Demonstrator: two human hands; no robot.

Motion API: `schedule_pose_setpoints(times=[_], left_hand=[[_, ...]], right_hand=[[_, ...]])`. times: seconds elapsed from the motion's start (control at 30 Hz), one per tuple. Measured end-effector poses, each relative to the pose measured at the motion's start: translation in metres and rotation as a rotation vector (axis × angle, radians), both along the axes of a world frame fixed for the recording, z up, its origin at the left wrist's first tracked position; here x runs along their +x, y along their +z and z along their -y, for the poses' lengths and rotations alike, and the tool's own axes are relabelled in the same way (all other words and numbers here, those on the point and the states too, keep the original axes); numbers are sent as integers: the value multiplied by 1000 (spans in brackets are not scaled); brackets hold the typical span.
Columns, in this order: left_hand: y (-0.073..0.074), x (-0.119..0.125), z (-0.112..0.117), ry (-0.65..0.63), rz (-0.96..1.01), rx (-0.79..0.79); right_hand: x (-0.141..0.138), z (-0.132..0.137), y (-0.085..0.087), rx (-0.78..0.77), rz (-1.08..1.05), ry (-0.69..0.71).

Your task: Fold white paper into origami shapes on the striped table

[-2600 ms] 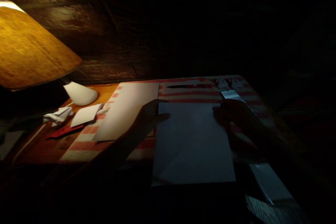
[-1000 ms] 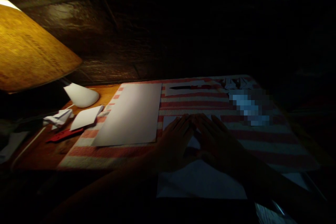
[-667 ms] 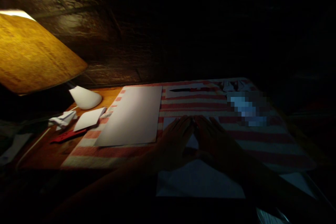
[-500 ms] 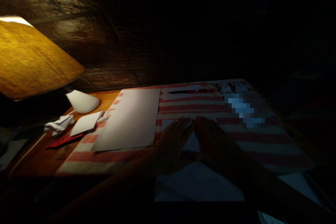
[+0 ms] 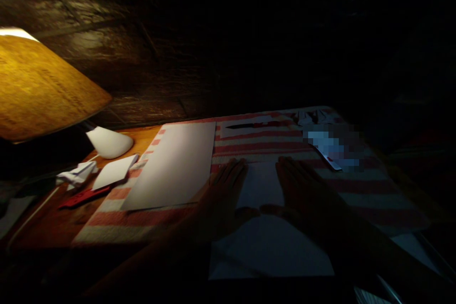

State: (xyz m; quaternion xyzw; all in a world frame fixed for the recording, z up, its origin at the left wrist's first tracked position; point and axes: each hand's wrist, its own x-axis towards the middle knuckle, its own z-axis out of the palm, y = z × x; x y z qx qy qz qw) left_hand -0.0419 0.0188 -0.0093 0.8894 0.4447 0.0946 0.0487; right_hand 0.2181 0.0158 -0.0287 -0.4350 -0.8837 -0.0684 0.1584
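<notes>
- Across the striped cloth (image 5: 263, 146), soft backing could let pressed paper wrinkle.
- The paper sheet (image 5: 270, 247) lies beneath both hands; its near edge, seemingly overhanging, could buckle.
- Left hand (image 5: 226, 202) and right hand (image 5: 306, 194): flat, fingers extended, gripping nothing; uneven pressure could skew the sheet.

A yellow-shaded lamp (image 5: 50, 88) lights a rough brown wall (image 5: 142, 71) behind a wooden table (image 5: 142, 134)

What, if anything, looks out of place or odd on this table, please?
The sheet under the left hand and right hand appears to overhang the near edge of the table, rather than lying fully on it. A knife lies, blade uncovered, on a small paper at the back. Nothing visible looks spilled.
</notes>
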Motion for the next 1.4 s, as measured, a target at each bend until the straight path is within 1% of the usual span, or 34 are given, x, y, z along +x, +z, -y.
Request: schedule_pose_setpoints(times=[0.07, 0.13, 0.2, 0.23, 0.3, 0.37, 0.4, 0.5, 0.7, 0.93, 1.07, 1.2, 1.4], left_hand=[[2, 8, -1, 45, 23, 33], [3, 18, -3, 45, 55, 58], [2, 27, -6, 28, 96, 71], [1, 31, -7, 9, 115, 60], [-3, 33, -9, -15, 149, 25], [-7, 32, -11, -28, 176, -3], [-8, 30, -11, -33, 188, -9], [-11, 27, -11, -43, 199, -16], [-8, 26, -11, -44, 164, -7], [-5, 17, -11, -57, 133, 10], [0, 18, -10, -78, 128, 24], [3, 20, -10, -111, 157, -3], [-3, 19, -9, -75, 220, -56]], right_hand=[[-3, -5, 5, 23, 13, -2], [-11, -11, 11, 30, 3, -30], [-21, -17, 17, 11, -42, -29], [-26, -20, 18, -14, -79, -6], [-33, -23, 18, -106, -172, 123], [-35, -24, 13, -182, -259, 214], [-34, -24, 9, -202, -282, 234], [-30, -23, 3, -206, -267, 229], [-29, -23, 2, -202, -200, 213], [-29, -25, -10, -98, -153, 186], [-26, -22, -3, -138, -253, 205], [-26, -19, 6, -187, -332, 236], [-29, -18, 9, -200, -294, 227]])
